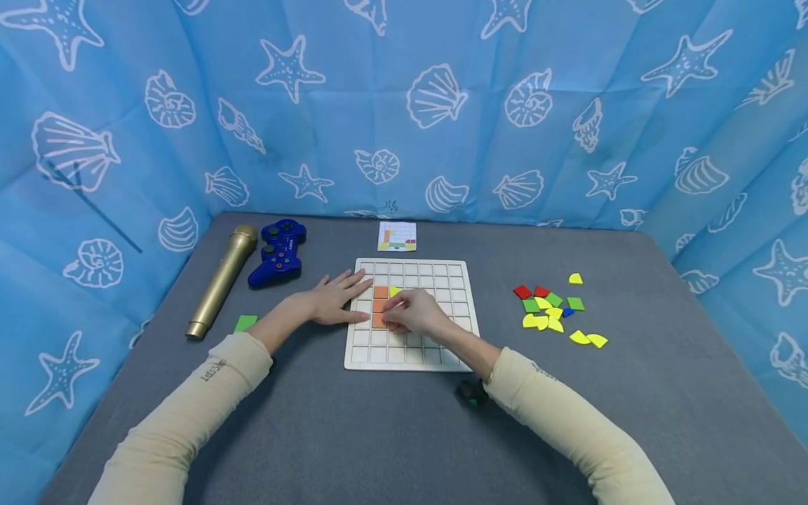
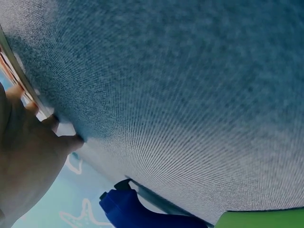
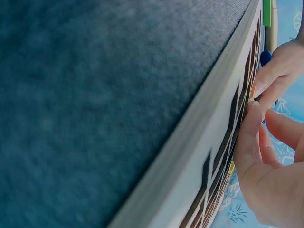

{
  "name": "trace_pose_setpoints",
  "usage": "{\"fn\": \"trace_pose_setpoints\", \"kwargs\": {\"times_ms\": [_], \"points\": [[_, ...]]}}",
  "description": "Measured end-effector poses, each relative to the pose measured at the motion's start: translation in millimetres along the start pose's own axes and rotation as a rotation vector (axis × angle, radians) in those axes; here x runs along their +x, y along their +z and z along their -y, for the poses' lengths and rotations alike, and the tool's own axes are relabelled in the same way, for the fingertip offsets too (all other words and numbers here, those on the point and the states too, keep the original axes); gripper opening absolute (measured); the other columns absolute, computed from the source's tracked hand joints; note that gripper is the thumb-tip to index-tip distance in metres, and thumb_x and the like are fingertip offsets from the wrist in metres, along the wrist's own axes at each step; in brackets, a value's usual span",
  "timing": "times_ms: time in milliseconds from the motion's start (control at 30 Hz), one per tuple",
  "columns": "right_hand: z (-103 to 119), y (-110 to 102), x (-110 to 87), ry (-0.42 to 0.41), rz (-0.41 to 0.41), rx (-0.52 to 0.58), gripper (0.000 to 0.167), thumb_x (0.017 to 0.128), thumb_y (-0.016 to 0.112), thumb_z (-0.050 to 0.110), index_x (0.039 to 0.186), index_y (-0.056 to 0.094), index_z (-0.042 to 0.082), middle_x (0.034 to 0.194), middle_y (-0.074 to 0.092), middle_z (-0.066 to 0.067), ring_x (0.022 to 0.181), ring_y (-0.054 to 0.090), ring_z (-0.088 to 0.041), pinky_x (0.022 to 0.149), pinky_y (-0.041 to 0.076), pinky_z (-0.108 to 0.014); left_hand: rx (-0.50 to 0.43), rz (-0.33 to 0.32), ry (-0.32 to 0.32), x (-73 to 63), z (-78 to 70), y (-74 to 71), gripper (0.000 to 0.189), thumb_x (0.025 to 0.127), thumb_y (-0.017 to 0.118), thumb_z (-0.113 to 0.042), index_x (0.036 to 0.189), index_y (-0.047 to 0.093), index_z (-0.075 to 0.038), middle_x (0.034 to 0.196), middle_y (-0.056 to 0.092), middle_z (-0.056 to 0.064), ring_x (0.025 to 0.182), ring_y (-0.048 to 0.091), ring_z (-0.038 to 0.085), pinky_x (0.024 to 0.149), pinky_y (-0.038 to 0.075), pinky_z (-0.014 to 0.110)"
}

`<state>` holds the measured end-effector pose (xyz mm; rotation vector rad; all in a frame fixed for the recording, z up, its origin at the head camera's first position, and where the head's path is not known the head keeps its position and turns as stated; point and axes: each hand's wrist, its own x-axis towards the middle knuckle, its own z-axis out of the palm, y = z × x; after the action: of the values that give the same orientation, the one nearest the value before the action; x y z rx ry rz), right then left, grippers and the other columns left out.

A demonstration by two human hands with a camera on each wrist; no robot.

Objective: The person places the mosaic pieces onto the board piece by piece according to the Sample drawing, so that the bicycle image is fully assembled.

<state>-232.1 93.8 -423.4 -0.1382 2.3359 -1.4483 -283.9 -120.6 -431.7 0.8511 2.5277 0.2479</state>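
A white gridded board lies on the grey table. Three orange square tiles form a column in its left part, with a yellow piece beside the top one, partly covered by the right hand. My left hand rests with spread fingers over the board's left edge; the left wrist view shows it at the board's side. Over the board, the fingers of my right hand are bent, thumb and fingertips pinching at the right side of the lowest orange tile. In the right wrist view that hand hides most of the tile.
A pattern card lies behind the board. To the left are a gold microphone, a blue game controller and a green tile by the left forearm. Several loose red, green, blue and yellow pieces lie at right.
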Motion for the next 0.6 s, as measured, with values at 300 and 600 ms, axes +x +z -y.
{"fn": "trace_pose_setpoints", "kwargs": {"times_ms": [300, 600], "points": [[-3, -3, 0.8, 0.034, 0.017, 0.044, 0.019, 0.094, 0.064, 0.015, 0.107, 0.068, 0.002, 0.086, 0.068, -0.008, 0.075, 0.066, -0.016, 0.067, 0.055, -0.029, -0.012, 0.000, 0.004, 1.3, -0.4, 0.8, 0.081, 0.095, 0.045, -0.058, 0.155, 0.007, -0.020, 0.159, -0.002, 0.007, 0.143, -0.004, 0.031, 0.108, 0.000, 0.060], [-12, -27, -10.0, 0.050, 0.081, 0.035, 0.021, 0.096, 0.060, 0.015, 0.111, 0.066, 0.002, 0.093, 0.066, -0.009, 0.082, 0.064, -0.019, 0.072, 0.053, -0.031, -0.001, 0.013, 0.004, 2.9, 0.2, 3.0, 0.081, 0.094, 0.044, -0.060, 0.155, 0.006, -0.022, 0.159, -0.003, 0.006, 0.143, -0.004, 0.030, 0.108, -0.001, 0.060]]}}
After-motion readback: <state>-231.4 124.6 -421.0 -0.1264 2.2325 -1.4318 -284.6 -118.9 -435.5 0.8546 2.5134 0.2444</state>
